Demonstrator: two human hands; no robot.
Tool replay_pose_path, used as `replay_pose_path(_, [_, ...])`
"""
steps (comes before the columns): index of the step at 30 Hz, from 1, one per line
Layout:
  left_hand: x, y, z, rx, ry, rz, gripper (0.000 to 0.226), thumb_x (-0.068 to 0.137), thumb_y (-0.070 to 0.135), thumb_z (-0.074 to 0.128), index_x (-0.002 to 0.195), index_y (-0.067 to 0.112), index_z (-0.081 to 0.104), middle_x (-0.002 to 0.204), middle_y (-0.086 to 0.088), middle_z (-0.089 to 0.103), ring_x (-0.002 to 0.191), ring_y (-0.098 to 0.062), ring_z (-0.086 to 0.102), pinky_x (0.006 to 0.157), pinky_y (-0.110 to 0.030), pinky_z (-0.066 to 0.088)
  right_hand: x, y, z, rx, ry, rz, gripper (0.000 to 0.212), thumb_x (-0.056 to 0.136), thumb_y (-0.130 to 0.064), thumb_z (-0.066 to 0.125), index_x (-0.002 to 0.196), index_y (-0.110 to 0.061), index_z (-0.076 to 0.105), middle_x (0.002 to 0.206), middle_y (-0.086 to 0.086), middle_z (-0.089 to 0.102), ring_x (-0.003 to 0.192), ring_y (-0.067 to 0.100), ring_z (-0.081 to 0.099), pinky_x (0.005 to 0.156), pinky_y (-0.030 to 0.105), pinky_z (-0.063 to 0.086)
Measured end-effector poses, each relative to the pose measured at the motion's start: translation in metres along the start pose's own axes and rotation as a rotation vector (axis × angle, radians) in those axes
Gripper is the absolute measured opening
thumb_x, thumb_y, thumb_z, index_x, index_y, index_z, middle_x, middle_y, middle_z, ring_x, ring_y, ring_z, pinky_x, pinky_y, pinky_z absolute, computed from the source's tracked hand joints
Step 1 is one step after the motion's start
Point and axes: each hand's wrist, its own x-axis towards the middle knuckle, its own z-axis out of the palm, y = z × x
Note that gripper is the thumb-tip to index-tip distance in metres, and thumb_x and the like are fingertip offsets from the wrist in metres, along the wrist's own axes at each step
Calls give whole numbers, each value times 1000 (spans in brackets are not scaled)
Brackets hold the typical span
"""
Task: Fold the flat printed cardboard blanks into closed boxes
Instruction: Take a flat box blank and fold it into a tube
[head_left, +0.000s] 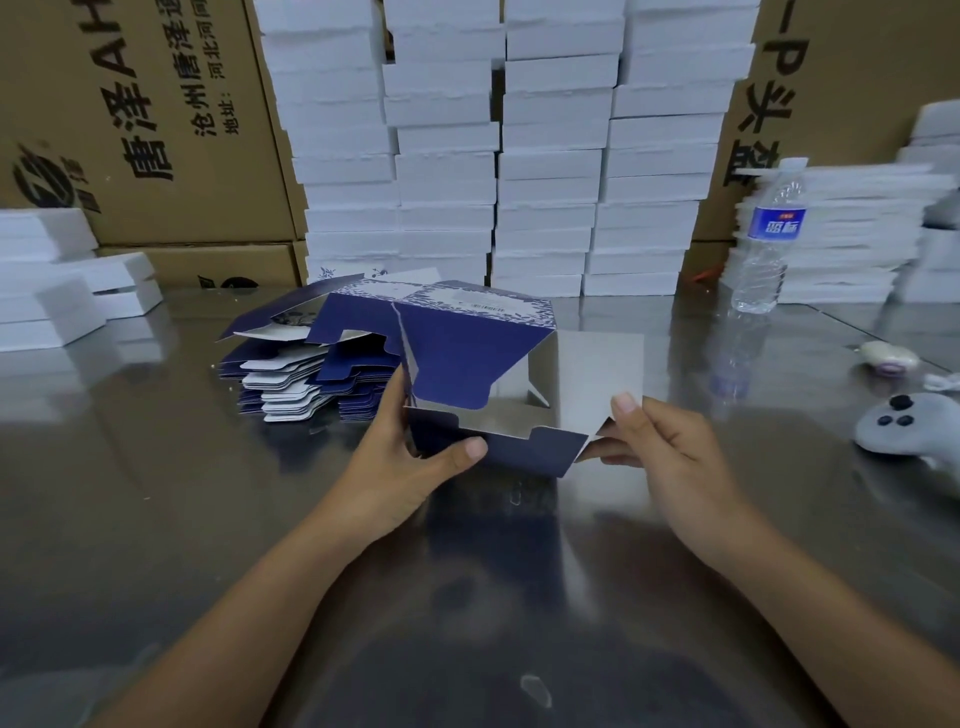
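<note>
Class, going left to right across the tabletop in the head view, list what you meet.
Loose white boxes → stack of flat blue blanks → left hand → half-folded blue box → right hand → water bottle → grey controller.

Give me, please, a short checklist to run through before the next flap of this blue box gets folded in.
1. Left hand grips the box at its near left corner: ok.
2. Right hand pinches the near corner of the side flap: ok.
3. Side flap spread outward with nothing lying on it: ok.
4. Open end faces the person, nothing visible inside: ok.
5. Far end of the box already closed: cannot tell, it is hidden.
6. Water bottle stands upright, well off to the right of the flap: ok.
</note>
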Motion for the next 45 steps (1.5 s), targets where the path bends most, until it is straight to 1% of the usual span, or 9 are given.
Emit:
replay_pose_path(8, [-1,2,1,-39,101,-7,68,55,44,76,116,35,49,103,28,64,104,4,59,84,-17,49,-4,-5,4,47,-111,29,37,93,-43,37,89,-36,73,87,-7,75,80,15,72,80,27,53])
replay_pose_path(12, [-1,7,4,1,169,42,71,57,42,75,123,34,49,120,24,56,107,15,52,84,-4,43,-8,-4,6,89,-184,34,37,95,-40,39,94,-29,74,95,-2,74,86,20,71,84,33,54])
replay_pose_path(17, [-2,6,2,-70,110,-95,55,71,40,69,123,29,54,117,16,63,113,-11,60,96,-45,50,-3,-5,8,27,7,10,41,89,-46,42,74,-21,72,71,-4,72,67,14,70,70,23,52])
replay_pose_path(21, [-1,7,6,-97,131,-119,23,94,15,53,116,16,59,109,0,69,97,-11,68,80,-25,56,-1,-4,3,-141,206,-17,28,88,-46,42,75,-33,63,70,-11,69,65,5,67,66,23,49])
replay_pose_path(28, [-3,9,13,-248,221,-220,14,93,6,55,103,12,64,103,-11,68,83,-17,69,57,-17,54,-11,-3,6,-586,17,15,36,77,-61,48,107,-48,33,102,-33,49,88,-3,55,70,23,45])
replay_pose_path(33, [-2,11,12,-443,192,-274,24,88,2,61,112,6,60,114,-13,66,81,-21,72,62,-22,57,-8,-6,4,-730,158,222,46,77,-63,42,70,-19,55,74,-5,61,72,18,59,66,33,45])
replay_pose_path(37, [-7,12,22,-426,146,-194,29,90,-1,57,118,5,56,118,-11,64,91,-17,71,72,-25,58,-6,-7,4,-607,113,414,61,89,-57,39,66,-8,66,53,-3,62,65,20,60,66,32,46])
replay_pose_path(40, [-9,17,27,-432,150,-147,26,91,-3,55,115,8,56,120,-11,63,99,-21,69,78,-30,58,-3,-7,7,-402,124,419,54,93,-50,42,60,-12,61,51,-17,62,60,7,60,60,27,41])
replay_pose_path(45, [-7,16,25,-438,181,-140,28,89,-2,58,115,8,56,122,-14,61,108,-26,64,88,-41,55,0,-4,10,-249,152,357,45,91,-45,49,59,-14,57,49,-7,61,50,3,55,60,26,41])
